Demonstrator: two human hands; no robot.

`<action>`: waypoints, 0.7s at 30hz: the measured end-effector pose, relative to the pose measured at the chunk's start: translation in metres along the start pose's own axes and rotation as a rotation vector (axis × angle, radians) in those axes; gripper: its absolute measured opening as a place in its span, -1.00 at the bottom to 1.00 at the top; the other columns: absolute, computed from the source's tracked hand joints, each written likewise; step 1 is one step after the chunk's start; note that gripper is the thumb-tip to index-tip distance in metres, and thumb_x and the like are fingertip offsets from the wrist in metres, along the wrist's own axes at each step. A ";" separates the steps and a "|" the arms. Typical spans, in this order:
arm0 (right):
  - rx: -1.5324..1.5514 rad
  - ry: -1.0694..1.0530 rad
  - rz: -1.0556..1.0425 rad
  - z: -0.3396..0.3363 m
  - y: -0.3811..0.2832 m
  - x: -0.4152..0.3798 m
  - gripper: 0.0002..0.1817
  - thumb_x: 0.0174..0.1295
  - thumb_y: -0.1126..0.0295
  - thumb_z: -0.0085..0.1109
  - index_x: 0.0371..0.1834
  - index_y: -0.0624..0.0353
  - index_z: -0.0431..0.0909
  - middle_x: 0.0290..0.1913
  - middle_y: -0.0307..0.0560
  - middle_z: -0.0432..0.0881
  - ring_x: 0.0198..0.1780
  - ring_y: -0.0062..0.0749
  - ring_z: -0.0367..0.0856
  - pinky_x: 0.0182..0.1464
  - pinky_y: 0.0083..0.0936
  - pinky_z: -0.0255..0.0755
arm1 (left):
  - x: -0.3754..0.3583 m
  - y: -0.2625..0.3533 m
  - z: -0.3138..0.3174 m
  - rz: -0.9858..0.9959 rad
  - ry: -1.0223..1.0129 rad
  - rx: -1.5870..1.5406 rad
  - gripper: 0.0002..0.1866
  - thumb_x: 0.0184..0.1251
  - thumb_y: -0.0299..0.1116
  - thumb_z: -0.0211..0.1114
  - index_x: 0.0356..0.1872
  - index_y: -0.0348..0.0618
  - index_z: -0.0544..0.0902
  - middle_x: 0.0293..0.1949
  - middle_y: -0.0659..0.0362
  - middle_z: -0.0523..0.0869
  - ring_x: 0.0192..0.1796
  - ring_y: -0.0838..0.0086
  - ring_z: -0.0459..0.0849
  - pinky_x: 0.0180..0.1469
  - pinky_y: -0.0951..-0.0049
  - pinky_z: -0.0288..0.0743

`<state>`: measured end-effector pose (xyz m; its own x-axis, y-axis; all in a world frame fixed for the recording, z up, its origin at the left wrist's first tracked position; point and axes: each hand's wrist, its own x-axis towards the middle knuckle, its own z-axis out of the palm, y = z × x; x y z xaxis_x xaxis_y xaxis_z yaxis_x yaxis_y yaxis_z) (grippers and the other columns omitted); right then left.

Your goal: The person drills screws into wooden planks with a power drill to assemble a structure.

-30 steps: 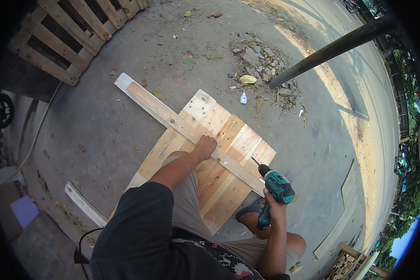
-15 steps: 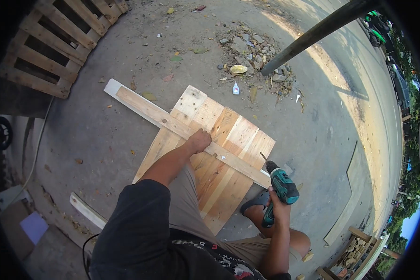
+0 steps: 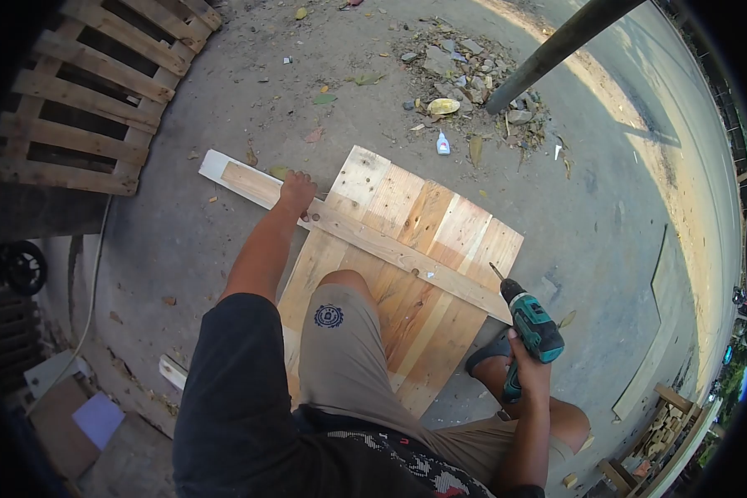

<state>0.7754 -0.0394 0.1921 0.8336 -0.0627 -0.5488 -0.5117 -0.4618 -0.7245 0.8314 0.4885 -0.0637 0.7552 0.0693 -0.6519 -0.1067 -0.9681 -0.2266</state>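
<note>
My right hand (image 3: 529, 369) is wrapped round the handle of a teal and black cordless drill (image 3: 536, 328). Its bit points up and left, just past the right edge of a panel of joined wooden boards (image 3: 440, 349). Across that panel lies a long wooden strip (image 3: 373, 243), which sticks out past the panel's left side over a white-ended plank (image 3: 217, 166). Near that overhanging end, my left hand (image 3: 298, 192) grips the strip across its width, fingers over the far edge and thumb at the near one. My knee is over the panel's near part.
A small white bottle (image 3: 443, 144) stands beyond the panel, near rubble (image 3: 465, 70) around a metal pole (image 3: 556, 58). Wooden pallets (image 3: 91, 100) are at upper left. A crate of wood offcuts (image 3: 664, 432) sits at lower right. A cable (image 3: 95, 274) runs along the left.
My left hand has slid leftward along the strip, from the middle of the panel to beyond its left side. The drill stays in my right hand; the view has shifted somewhat.
</note>
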 end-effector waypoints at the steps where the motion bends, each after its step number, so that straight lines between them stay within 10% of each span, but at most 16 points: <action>1: -0.015 0.008 -0.025 0.003 -0.001 -0.001 -0.73 0.26 0.33 0.39 -0.08 0.20 0.59 -0.47 -0.30 0.55 -0.56 -0.64 0.46 -0.50 -0.62 0.31 | 0.009 -0.001 0.014 0.020 -0.018 0.068 -0.11 -0.32 0.15 0.67 0.15 0.00 0.61 0.18 0.14 0.59 0.32 0.25 0.48 0.29 0.13 0.29; 5: -0.051 0.022 -0.012 0.007 -0.011 -0.003 -0.75 0.26 0.32 0.40 -0.12 0.20 0.60 -0.48 -0.32 0.56 -0.55 -0.66 0.46 -0.50 -0.63 0.31 | 0.017 -0.001 0.015 0.053 0.035 0.070 -0.43 -0.15 -0.10 0.64 -0.01 0.06 0.74 0.10 0.23 0.67 0.25 0.36 0.55 0.22 0.23 0.35; 14: -0.056 0.040 0.002 0.004 -0.009 0.003 -0.75 0.24 0.32 0.41 -0.14 0.21 0.61 -0.45 -0.31 0.59 -0.55 -0.67 0.46 -0.49 -0.61 0.32 | 0.030 -0.012 0.018 0.137 -0.236 0.027 -0.22 -0.26 0.17 0.64 0.11 0.13 0.68 0.10 0.18 0.70 0.29 0.27 0.55 0.28 0.14 0.32; 21: -0.004 0.081 -0.050 -0.002 -0.012 -0.003 -0.75 0.22 0.30 0.42 -0.17 0.19 0.60 -0.46 -0.31 0.59 -0.56 -0.66 0.46 -0.50 -0.60 0.33 | 0.005 -0.005 0.019 0.038 -0.066 -0.004 -0.32 -0.22 0.16 0.62 0.00 0.09 0.70 0.04 0.23 0.74 0.23 0.30 0.61 0.25 0.14 0.33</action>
<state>0.7793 -0.0359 0.2032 0.8721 -0.1103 -0.4766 -0.4684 -0.4696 -0.7484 0.8237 0.4984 -0.0793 0.7064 0.0485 -0.7062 -0.1313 -0.9714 -0.1981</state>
